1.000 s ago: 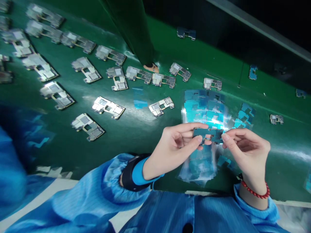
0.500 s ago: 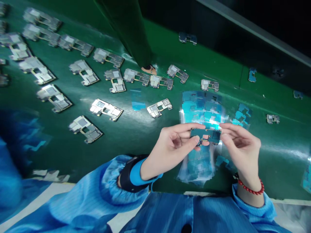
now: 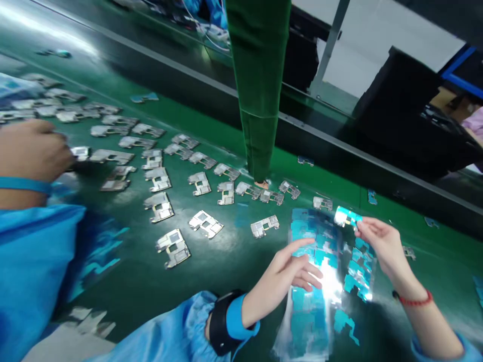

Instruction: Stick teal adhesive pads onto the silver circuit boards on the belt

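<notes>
Head view: the right hand (image 3: pixel 383 246) has its fingers pinched on one end of a small circuit board (image 3: pixel 342 216), held up above the desk (image 3: pixel 219 271). Any printing on this board, or on the many loose boards (image 3: pixel 206 223) left of the fingers, is too small and glare-washed to read; pale label-like patches show on several.

The left hand (image 3: pixel 289 264) grips nothing: its fingers are spread and slightly curled over a long stack of clear sheets (image 3: pixel 307 322) bearing blue film cut-outs; I cannot tell whether they touch it. The stack's near edge runs toward the wearer, below the left fingers. Below the right fingers lies a narrower sheet (image 3: pixel 356 271) of blue cut-outs, with a loose blue piece (image 3: pixel 344 322) nearer the wearer.

Left of the left fingers, a broad stretch of green surface reaches the nearest boards. Beyond both hands, the desk ends at a dark ledge (image 3: pixel 328 151), and a green-wrapped post (image 3: pixel 260 100) rises past the left fingers. Far to their left, a co-worker's hand (image 3: pixel 32 151) is just beside some boards.
</notes>
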A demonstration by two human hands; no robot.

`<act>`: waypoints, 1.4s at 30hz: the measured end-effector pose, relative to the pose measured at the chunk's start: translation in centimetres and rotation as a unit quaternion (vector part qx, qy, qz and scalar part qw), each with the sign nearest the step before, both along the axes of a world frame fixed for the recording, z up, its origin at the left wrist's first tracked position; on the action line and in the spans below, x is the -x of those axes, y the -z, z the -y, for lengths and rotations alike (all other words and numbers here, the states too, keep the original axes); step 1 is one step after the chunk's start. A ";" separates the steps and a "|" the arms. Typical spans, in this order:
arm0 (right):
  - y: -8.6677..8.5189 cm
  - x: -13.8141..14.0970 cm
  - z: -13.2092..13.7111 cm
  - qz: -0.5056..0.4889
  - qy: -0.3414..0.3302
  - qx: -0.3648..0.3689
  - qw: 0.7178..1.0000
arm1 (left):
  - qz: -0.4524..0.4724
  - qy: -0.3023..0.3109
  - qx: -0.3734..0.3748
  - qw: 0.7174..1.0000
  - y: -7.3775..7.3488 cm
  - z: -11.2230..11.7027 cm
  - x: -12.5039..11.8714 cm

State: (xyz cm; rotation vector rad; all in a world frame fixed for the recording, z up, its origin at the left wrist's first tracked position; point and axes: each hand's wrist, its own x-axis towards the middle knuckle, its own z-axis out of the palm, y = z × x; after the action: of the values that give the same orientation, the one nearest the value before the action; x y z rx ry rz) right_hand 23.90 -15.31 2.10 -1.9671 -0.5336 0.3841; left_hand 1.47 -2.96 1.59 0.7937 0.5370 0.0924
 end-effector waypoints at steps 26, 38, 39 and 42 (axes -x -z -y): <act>3.7 -6.3 -10.6 0.296 -0.366 0.178 0.864 | -0.045 -0.201 -0.100 0.974 -0.1 -3.4 -0.4; -0.9 -2.2 -7.7 0.267 -0.385 0.062 0.881 | 0.000 -0.130 -0.098 0.987 0.4 -3.1 -0.8; -1.6 -0.6 -7.1 0.258 -0.412 0.032 0.873 | 0.010 -0.118 -0.094 0.989 0.3 -3.0 -0.8; -3.1 3.4 -5.1 0.252 -0.475 -0.028 0.843 | 0.043 -0.066 -0.113 0.990 0.1 -2.8 -0.7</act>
State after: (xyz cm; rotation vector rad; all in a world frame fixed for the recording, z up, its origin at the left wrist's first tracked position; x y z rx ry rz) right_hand 20.48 -10.16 5.22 -1.6006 -1.8581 0.4311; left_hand 2.19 -0.19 1.53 0.9696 0.5021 0.3134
